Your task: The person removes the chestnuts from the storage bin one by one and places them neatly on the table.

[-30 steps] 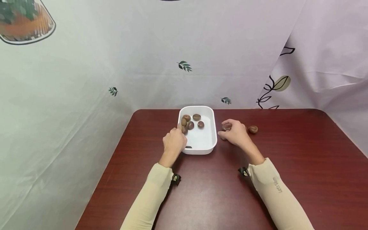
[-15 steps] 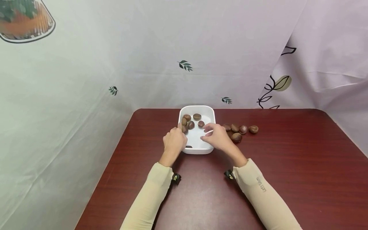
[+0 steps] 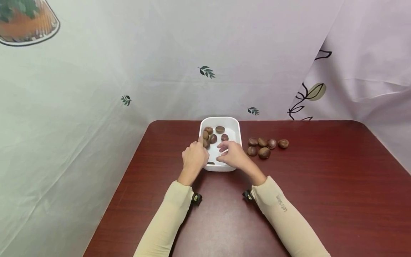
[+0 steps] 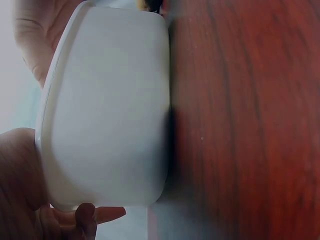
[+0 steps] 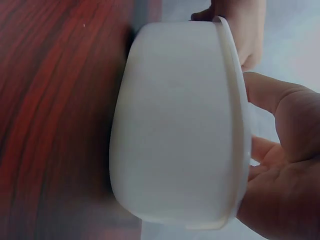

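Note:
A white, deep-sided tray [image 3: 226, 167] stands near the far side of the table with several brown chestnuts [image 3: 213, 139] inside, mostly at its left. My left hand [image 3: 194, 156] grips the tray's left rim; in the left wrist view its fingers [image 4: 86, 220] lie by the tray's end. Over the tray's right rim reaches my right hand [image 3: 234, 155], thumb and fingers apart, with bare tray floor showing between them. In the right wrist view the tray wall [image 5: 175, 125] hides what lies inside. Several more chestnuts [image 3: 264, 153] rest on the table to the right.
The dark red wooden table [image 3: 218, 221] extends toward me and to both sides. A pale printed cloth [image 3: 167, 78] hangs behind its far edge. One chestnut [image 3: 283, 143] lies slightly apart at the right end of the loose group.
My right hand has moved left from the loose chestnuts on the table to over the tray, uncovering the whole group. The left hand and the tray have stayed put.

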Motion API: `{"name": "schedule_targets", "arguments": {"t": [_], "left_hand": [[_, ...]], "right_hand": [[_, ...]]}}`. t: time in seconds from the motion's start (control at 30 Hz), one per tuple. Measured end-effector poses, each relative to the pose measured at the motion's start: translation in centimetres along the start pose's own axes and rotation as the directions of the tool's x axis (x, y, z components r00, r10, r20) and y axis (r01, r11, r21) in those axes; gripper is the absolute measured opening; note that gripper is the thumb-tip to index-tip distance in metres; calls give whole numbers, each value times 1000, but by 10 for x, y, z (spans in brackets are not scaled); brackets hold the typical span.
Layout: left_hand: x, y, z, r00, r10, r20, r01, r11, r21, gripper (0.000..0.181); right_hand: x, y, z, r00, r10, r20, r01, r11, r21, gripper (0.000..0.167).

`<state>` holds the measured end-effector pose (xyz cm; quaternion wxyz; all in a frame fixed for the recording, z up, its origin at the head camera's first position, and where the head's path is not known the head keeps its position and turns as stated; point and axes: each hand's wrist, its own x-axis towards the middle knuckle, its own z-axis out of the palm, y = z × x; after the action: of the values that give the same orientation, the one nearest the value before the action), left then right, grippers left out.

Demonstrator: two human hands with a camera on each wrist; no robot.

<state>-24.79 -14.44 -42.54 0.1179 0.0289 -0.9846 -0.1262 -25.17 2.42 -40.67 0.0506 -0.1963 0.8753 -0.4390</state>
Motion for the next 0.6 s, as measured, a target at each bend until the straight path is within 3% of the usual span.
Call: {"name": "schedule_targets", "arguments": {"t": [0.27,0.6], "left_hand": [[1,0,2,1000,5,-1,-5,1000,5,53],[3,1,1,999,-23,31,23,1000,4,53]], "right_hand": [[5,-1,5,997,-30,67,39,988,-147,45],[13,-1,8,990,2,142,24,983,-180,40]]}}
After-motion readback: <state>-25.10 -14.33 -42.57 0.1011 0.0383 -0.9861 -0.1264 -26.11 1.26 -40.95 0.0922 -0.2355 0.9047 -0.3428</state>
